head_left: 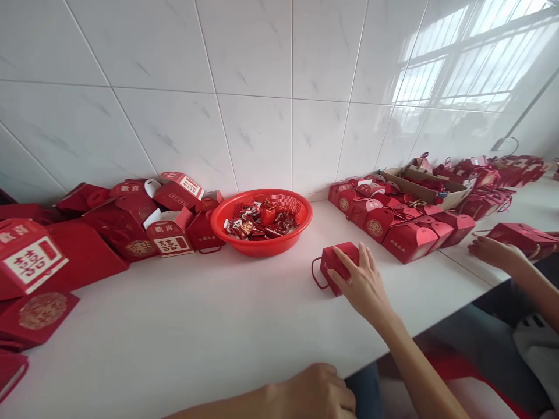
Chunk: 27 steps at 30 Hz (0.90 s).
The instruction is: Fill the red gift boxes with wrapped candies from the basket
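My right hand rests on a small red gift box on the white table. Its fingers are stretched out and spread, with the thumb and forefinger lying over the box. A red cord handle loops out from the box's left side. My left hand is at the table's near edge, low in the view, its fingers curled in; the palm side is hidden, and nothing shows in it. Beyond both hands stands a red plastic basket holding wrapped sweets.
Red gift boxes are piled on the left. More closed boxes stand in rows on the right, beside a cardboard carton. A co-worker's hand touches another red box. A tiled wall borders the table.
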Each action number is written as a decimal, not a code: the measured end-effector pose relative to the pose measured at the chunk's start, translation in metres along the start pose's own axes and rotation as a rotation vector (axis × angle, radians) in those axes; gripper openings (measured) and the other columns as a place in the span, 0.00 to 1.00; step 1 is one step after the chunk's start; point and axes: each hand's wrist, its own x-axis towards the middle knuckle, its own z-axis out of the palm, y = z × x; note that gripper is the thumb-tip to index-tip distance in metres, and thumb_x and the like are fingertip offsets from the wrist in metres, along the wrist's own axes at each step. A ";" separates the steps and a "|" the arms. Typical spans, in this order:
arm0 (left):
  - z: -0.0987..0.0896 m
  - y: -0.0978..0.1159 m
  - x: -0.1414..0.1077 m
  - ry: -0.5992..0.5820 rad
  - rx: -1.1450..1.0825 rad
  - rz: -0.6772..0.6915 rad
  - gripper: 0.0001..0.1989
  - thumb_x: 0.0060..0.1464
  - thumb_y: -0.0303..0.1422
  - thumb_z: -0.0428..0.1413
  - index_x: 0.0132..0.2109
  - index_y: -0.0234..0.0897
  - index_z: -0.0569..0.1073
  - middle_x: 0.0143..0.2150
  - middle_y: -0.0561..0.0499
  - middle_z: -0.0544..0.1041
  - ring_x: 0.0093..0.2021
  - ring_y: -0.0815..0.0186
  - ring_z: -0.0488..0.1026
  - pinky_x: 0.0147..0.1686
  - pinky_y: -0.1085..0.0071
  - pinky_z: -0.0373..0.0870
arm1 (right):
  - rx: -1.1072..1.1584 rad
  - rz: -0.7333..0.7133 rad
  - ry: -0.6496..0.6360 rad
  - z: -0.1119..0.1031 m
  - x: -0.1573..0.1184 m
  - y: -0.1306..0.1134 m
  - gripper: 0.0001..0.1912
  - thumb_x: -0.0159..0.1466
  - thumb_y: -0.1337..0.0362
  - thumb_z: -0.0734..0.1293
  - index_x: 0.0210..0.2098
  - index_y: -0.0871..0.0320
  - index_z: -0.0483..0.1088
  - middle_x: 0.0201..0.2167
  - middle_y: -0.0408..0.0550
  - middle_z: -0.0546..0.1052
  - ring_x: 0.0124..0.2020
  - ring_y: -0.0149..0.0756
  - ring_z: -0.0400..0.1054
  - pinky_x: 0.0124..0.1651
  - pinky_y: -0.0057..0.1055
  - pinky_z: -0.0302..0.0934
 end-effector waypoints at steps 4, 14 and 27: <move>-0.009 0.003 0.001 0.048 -0.005 -0.003 0.08 0.59 0.31 0.59 0.32 0.39 0.70 0.31 0.58 0.74 0.27 0.71 0.65 0.33 0.71 0.62 | 0.129 -0.028 0.002 -0.017 -0.006 0.029 0.24 0.63 0.54 0.65 0.57 0.50 0.73 0.60 0.59 0.68 0.58 0.56 0.64 0.58 0.54 0.61; -0.032 0.010 0.007 -0.029 -0.036 -0.043 0.12 0.59 0.35 0.61 0.29 0.38 0.70 0.30 0.58 0.73 0.26 0.72 0.63 0.33 0.71 0.63 | 0.061 0.181 0.444 -0.085 -0.029 0.192 0.25 0.53 0.52 0.71 0.48 0.54 0.76 0.49 0.58 0.75 0.53 0.59 0.67 0.58 0.57 0.56; -0.032 0.011 0.011 -0.012 -0.065 -0.072 0.06 0.58 0.32 0.62 0.33 0.39 0.74 0.32 0.58 0.76 0.27 0.72 0.67 0.33 0.72 0.63 | 0.154 0.375 0.294 -0.099 0.035 0.254 0.13 0.52 0.72 0.69 0.38 0.57 0.76 0.53 0.62 0.73 0.64 0.55 0.60 0.62 0.49 0.54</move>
